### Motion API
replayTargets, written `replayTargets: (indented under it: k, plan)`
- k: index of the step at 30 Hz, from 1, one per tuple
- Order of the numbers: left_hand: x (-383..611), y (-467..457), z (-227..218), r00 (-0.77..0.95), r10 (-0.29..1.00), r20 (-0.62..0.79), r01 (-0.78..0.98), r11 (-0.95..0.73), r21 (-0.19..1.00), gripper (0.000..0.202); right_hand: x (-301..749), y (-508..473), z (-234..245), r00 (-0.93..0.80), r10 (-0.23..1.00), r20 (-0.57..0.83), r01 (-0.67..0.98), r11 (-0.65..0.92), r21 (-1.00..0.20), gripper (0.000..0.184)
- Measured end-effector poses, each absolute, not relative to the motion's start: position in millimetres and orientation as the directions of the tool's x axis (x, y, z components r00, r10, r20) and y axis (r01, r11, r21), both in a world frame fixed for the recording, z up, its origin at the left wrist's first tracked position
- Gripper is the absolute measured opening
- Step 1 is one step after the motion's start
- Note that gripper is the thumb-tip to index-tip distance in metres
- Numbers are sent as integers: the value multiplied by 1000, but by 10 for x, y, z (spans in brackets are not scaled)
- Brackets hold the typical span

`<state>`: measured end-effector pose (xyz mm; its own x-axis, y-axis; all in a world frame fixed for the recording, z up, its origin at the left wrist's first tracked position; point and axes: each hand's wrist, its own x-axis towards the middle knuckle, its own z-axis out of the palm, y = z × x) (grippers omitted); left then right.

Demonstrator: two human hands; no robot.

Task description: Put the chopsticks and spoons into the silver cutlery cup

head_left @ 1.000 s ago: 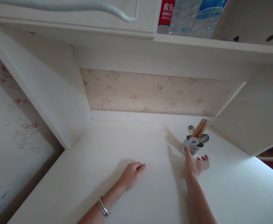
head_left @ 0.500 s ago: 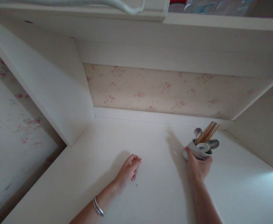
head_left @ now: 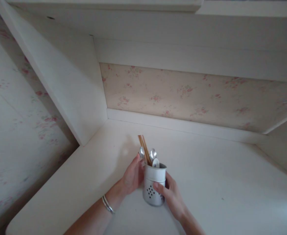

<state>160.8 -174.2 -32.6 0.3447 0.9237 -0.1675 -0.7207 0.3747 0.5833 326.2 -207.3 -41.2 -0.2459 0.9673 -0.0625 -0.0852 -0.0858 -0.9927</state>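
Observation:
A silvery metal cutlery holder [head_left: 154,174] with punched round holes stands nearly upright between my two hands. My right hand [head_left: 171,192] is closed around its right side, thumb across the front over the holes. At the left side, my left hand [head_left: 133,176] is against the holder, its thumb up by a spoon and its other fingers partly hidden behind the metal. Out of the top stick wooden chopsticks [head_left: 144,147], a metal spoon [head_left: 153,153] and a white spoon with a small blue mark [head_left: 155,163]. Another metal spoon [head_left: 141,151] leans out at the left.
Beneath is a white tabletop [head_left: 207,176] with a small dark speck at the right. A white side panel [head_left: 65,85] rises at the left. Floral wallpaper [head_left: 173,91] covers the back, and a white overhead cabinet [head_left: 145,26] hangs low above.
My right hand has brought the cutlery holder from the far right to the middle. My left hand, earlier loosely closed and apart, now meets its left side. The view has shifted slightly.

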Motion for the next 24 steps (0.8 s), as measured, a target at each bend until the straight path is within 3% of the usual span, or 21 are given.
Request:
replayTargets:
  k: [3,7,9,12,15,19,22,24]
  plan:
    - [1596,-1729,-272,350,898,-265,-757,438,485,66,3118,-2194,-381,-391,904,-173,-256,-288,-923,52]
    - [1589,-1720,-258,334,865,-373,-756,483,442,66,3018,-2269,-326,-447,815,-369,-476,-566,-673,57]
    - [1589,-1720,-266,292,861,-416,-777,467,423,62,3015,-2275,-319,-533,738,-413,-505,-669,-545,62]
    - [1577,-1709,-266,250,868,-428,-834,418,360,53,3041,-2275,-379,-708,611,-356,-453,-778,-435,77]
    - [1523,-1664,-254,228,864,-448,-875,384,294,40,3054,-2289,-497,-803,521,-290,-394,-829,-397,83]
    - [1367,-1564,-248,207,869,-448,-900,349,260,27,3035,-2321,-589,-820,481,-309,-340,-844,-414,85]
    - [1197,-1460,-245,204,880,-429,-885,352,303,21,3036,-2330,-571,-812,476,-337,-311,-842,-440,84]
    - [1062,-1348,-244,111,898,-426,-867,298,400,14,3053,-2325,-544,-809,477,-343,-305,-840,-448,82]
